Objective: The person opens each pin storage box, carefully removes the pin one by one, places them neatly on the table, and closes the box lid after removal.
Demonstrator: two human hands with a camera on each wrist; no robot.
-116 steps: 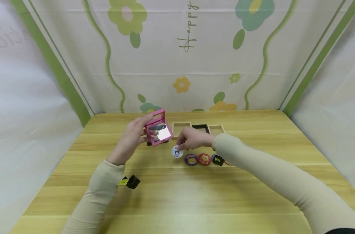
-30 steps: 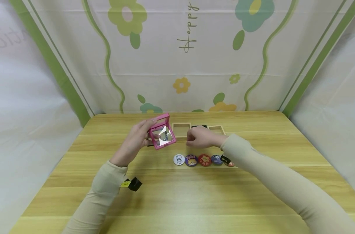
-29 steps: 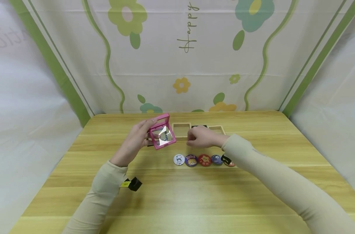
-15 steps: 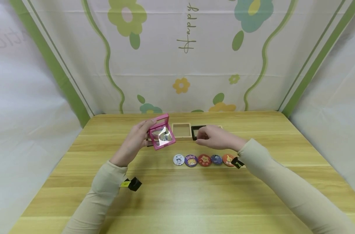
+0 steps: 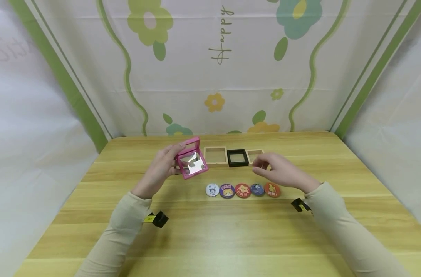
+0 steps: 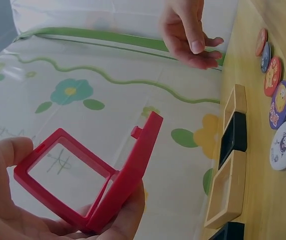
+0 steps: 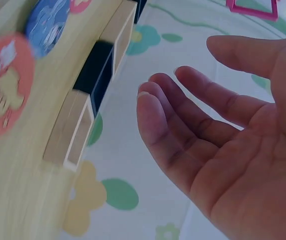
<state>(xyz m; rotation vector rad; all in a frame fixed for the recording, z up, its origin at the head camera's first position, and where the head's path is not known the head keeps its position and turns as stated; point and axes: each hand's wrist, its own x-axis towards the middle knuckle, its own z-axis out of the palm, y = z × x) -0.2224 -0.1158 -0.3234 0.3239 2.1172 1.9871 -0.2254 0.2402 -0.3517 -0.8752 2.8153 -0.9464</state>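
My left hand (image 5: pixel 160 166) holds a pink hinged display frame (image 5: pixel 193 175) with clear film windows, its two halves spread apart. In the left wrist view the thumb and fingers grip the frame (image 6: pixel 127 182) along its edges. My right hand (image 5: pixel 281 171) hovers over the right side of the table, and the right wrist view shows its fingers loosely bent around nothing. Just in front of it lies a row of several round badges. They include a white one (image 5: pixel 212 190), a purple one (image 5: pixel 227 191), a red one (image 5: pixel 243 190), a blue one (image 5: pixel 257 189) and an orange-red one (image 5: pixel 272 189).
Behind the badges stand a larger wooden frame (image 5: pixel 215 164), a black frame (image 5: pixel 238 164) and a smaller wooden frame (image 5: pixel 250 151), partly covered by my right hand. Another black piece (image 6: pixel 230 232) shows at the left wrist view's lower edge. A printed cloth (image 5: pixel 182 77) hangs behind the table.
The white badge, pinched by my right hand at first, now lies at the row's left end. That hand has moved right and its fingers have loosened. The pink frame has dropped slightly.
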